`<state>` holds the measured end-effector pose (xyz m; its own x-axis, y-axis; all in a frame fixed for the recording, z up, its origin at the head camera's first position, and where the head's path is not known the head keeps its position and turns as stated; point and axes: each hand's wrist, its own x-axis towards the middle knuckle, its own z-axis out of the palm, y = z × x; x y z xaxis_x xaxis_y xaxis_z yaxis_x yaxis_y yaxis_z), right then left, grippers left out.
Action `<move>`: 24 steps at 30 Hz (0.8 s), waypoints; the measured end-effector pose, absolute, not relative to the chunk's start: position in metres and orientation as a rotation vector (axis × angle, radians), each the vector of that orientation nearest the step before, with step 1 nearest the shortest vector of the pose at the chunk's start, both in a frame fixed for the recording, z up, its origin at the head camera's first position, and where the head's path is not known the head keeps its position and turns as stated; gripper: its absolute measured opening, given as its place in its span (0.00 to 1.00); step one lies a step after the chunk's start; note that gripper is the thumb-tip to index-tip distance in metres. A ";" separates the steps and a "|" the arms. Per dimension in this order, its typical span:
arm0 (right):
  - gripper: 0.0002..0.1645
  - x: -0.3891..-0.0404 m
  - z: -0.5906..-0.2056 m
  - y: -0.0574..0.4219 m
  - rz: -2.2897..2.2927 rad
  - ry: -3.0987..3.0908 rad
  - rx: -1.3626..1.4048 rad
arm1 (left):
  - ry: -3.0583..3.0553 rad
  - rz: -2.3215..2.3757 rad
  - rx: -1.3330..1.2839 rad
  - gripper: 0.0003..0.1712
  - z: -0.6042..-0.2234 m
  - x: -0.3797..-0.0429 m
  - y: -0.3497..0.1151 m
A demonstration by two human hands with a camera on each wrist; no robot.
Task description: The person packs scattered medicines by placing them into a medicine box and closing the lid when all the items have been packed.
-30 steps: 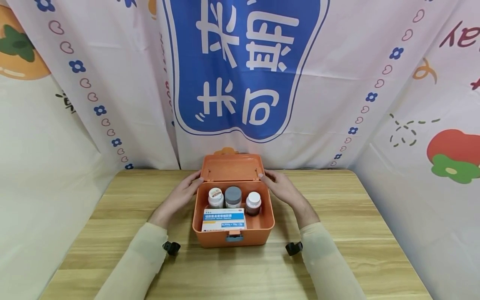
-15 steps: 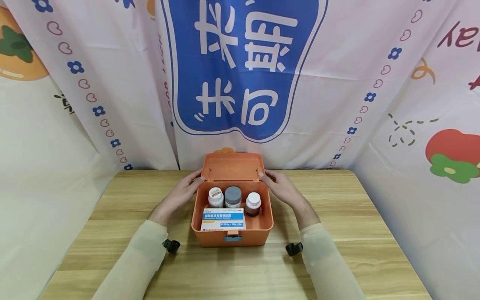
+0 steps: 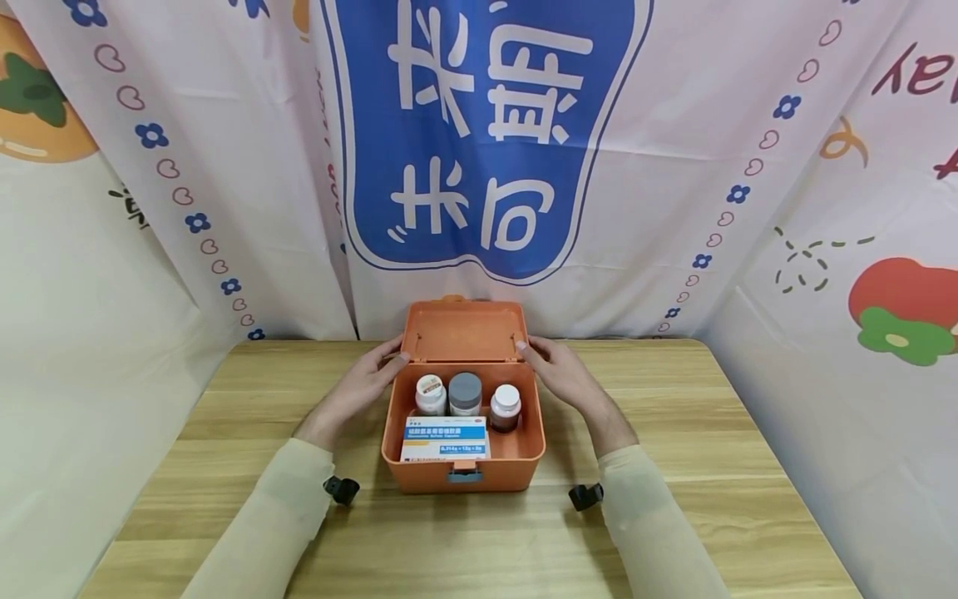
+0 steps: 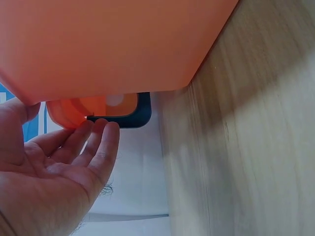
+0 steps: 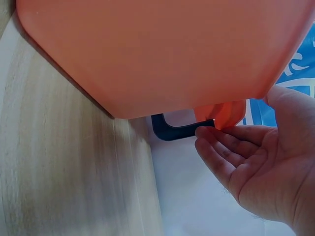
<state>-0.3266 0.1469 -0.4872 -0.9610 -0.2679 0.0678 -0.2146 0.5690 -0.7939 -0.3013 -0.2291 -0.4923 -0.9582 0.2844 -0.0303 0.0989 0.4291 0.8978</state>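
An orange storage box (image 3: 464, 478) with a blue front latch (image 3: 465, 477) stands on the table, its hinged lid (image 3: 467, 330) tilted back. My left hand (image 3: 364, 380) is at the rear left corner, thumb at the hinge edge and fingers reaching behind the lid. My right hand (image 3: 557, 372) mirrors this at the rear right corner. Both wrist views show loosely extended fingers at the lid and its dark handle (image 4: 144, 115). Inside are a white-capped bottle (image 3: 431, 395), a grey-capped bottle (image 3: 466, 393), a brown bottle with white cap (image 3: 506, 408) and a blue-and-white medicine carton (image 3: 445, 438).
The wooden table (image 3: 718, 499) ends at a printed cloth (image 3: 629, 274) hanging close behind the lid. More cloth walls enclose both sides. Wrist cameras (image 3: 342, 490) sit beside the box on either side.
The lid has risen slightly, its far edge now higher and showing a bit more of its inner face. Both hands have stayed almost in place; the box's contents have not moved.
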 end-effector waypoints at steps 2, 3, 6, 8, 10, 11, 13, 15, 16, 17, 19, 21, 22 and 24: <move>0.38 -0.326 -0.487 0.147 -1.379 2.723 -0.426 | 2.512 1.556 0.347 0.42 -0.493 -0.302 -0.229; 0.38 -0.326 -0.486 0.147 -1.386 2.718 -0.429 | 2.517 1.557 0.353 0.42 -0.493 -0.302 -0.229; 0.40 -0.325 -0.484 0.147 -1.402 2.708 -0.430 | 2.540 1.555 0.378 0.42 -0.492 -0.303 -0.230; 0.41 -0.325 -0.482 0.147 -1.402 2.711 -0.426 | 2.555 1.553 0.393 0.41 -0.490 -0.303 -0.230; 0.42 -0.325 -0.480 0.146 -1.408 2.712 -0.422 | 2.561 1.552 0.404 0.42 -0.488 -0.302 -0.231; 0.42 -0.325 -0.478 0.146 -1.412 2.713 -0.421 | 2.565 1.550 0.405 0.42 -0.487 -0.302 -0.231; 0.42 -0.325 -0.477 0.146 -1.419 2.711 -0.423 | 2.564 1.551 0.403 0.42 -0.485 -0.302 -0.231; 0.42 -0.325 -0.475 0.146 -1.422 2.709 -0.432 | 2.563 1.553 0.397 0.43 -0.484 -0.302 -0.230; 0.42 -0.325 -0.474 0.146 -1.422 2.709 -0.435 | 2.562 1.555 0.395 0.43 -0.483 -0.301 -0.230; 0.41 -0.325 -0.473 0.146 -1.424 2.710 -0.440 | 2.561 1.556 0.392 0.43 -0.482 -0.301 -0.230; 0.40 -0.325 -0.472 0.147 -1.427 2.716 -0.446 | 2.555 1.567 0.391 0.43 -0.480 -0.301 -0.230; 0.40 -0.325 -0.471 0.147 -1.431 2.724 -0.448 | 2.553 1.581 0.396 0.43 -0.478 -0.300 -0.230; 0.40 -0.325 -0.470 0.147 -1.434 2.726 -0.444 | 2.559 1.582 0.406 0.42 -0.477 -0.300 -0.230; 0.41 -0.325 -0.469 0.148 -1.433 2.731 -0.445 | 2.567 1.592 0.421 0.41 -0.476 -0.300 -0.230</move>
